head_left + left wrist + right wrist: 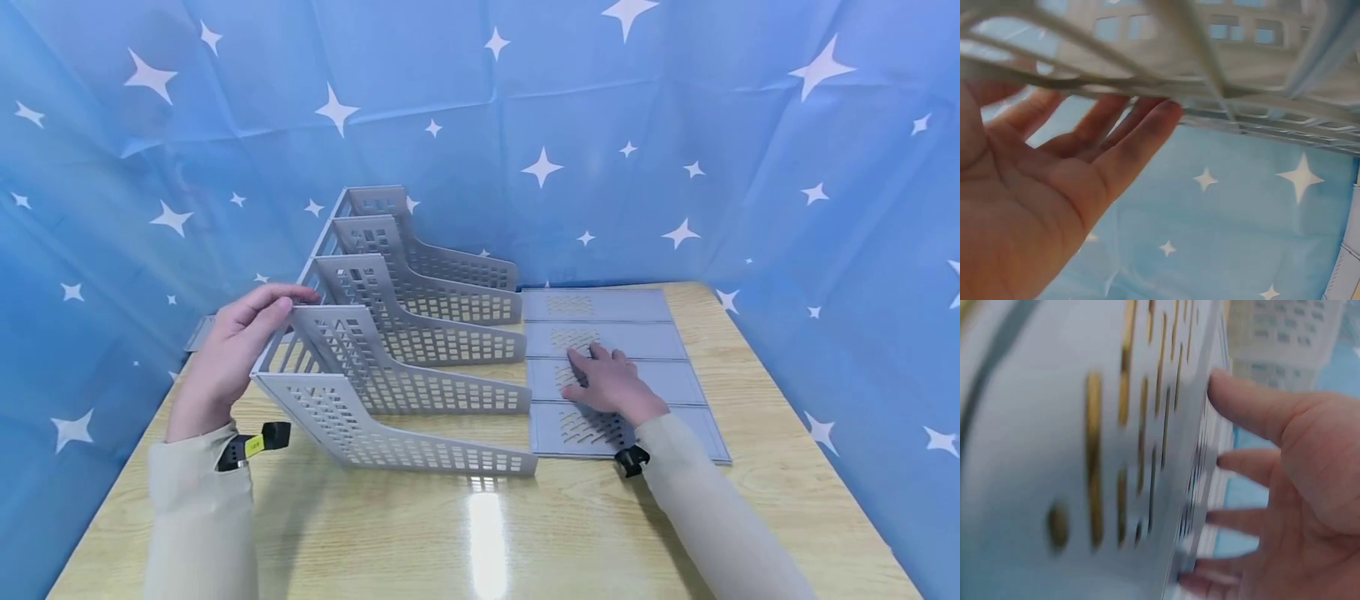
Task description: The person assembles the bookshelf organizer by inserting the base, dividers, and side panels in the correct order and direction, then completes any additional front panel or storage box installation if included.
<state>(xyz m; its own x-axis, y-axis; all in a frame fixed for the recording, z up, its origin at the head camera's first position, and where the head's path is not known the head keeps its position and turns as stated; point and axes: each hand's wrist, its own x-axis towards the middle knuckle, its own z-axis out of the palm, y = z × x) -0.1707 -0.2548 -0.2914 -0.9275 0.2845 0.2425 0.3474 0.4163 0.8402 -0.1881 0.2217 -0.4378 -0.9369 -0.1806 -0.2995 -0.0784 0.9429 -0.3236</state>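
From my station I note the grey rack [405, 337] standing on the tabletop [375, 533], its slatted back beside the left hand [232, 354]. I judge it light, stiff plastic, fairly smooth, liable to flex at the thin dividers; the back's top edge is the soundest hold. The flat panel [652, 342] lies right of it, likely light too, best lifted by its rim. Left fingers: apart, nearly straight, touching the back. Right hand [611, 383]: fingers spread, fingertips at the panel's slots, nothing clamped.
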